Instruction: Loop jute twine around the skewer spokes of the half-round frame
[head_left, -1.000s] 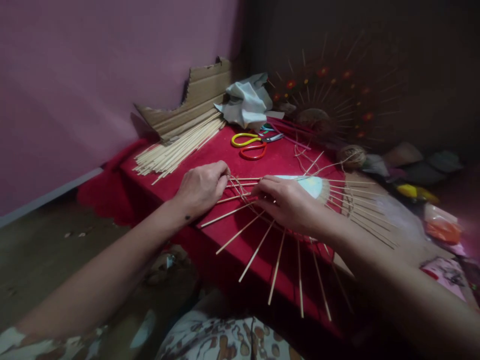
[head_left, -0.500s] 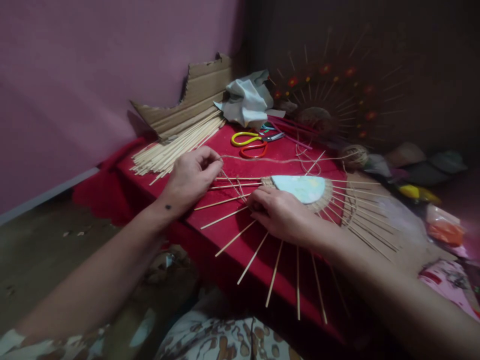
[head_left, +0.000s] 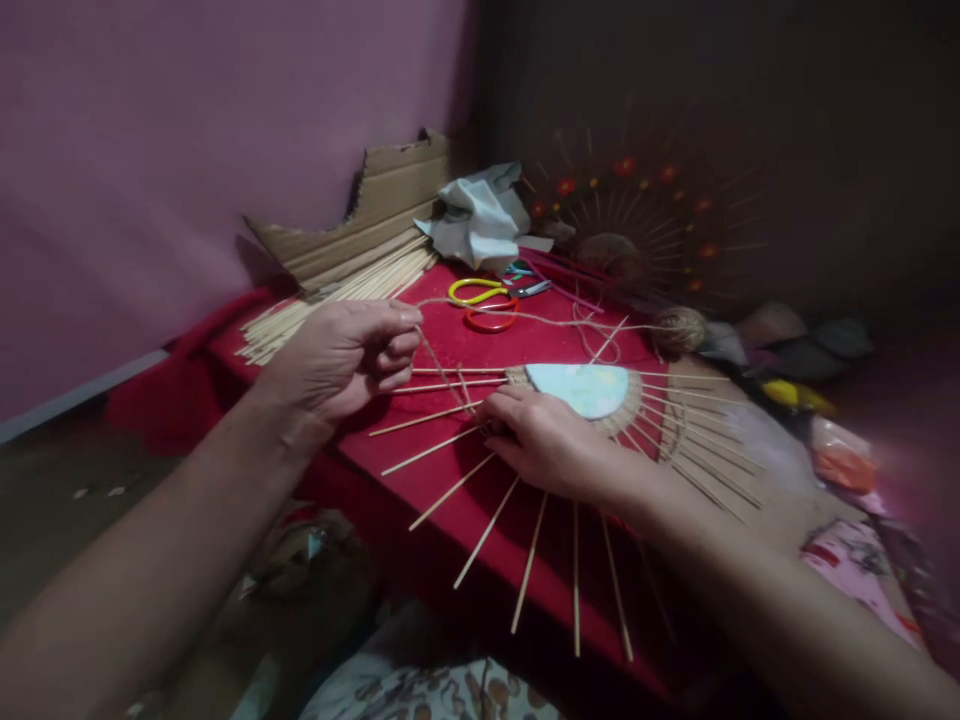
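Between the thumb and curled fingers of my left hand (head_left: pixel 349 355) runs a thin twine (head_left: pixel 517 313), drawn up above the table. One length slopes from there to my right hand; another leads away to a twine ball (head_left: pixel 679 328). My right hand (head_left: pixel 536 435) is closed at the near left edge of a half-round woven piece (head_left: pixel 634 400), pinching the twine beside its sticks; the fingertips are partly hidden. Thin wooden sticks (head_left: pixel 433 467) fan out from this piece, and a pale blue half-disc (head_left: pixel 581 385) covers its middle.
Scissors (head_left: pixel 491 300) with yellow and red handles lie behind the work. Loose sticks (head_left: pixel 330 300), torn cardboard (head_left: pixel 352 215) and a crumpled pale cloth (head_left: pixel 484 220) sit at the back of the red-covered table (head_left: pixel 480 560). A flower-decorated stick fan (head_left: pixel 626 215) stands in shadow.
My left hand has turned and shifted left, with the twine still pinched. My right hand stays at the woven piece. The whole view has shifted slightly.
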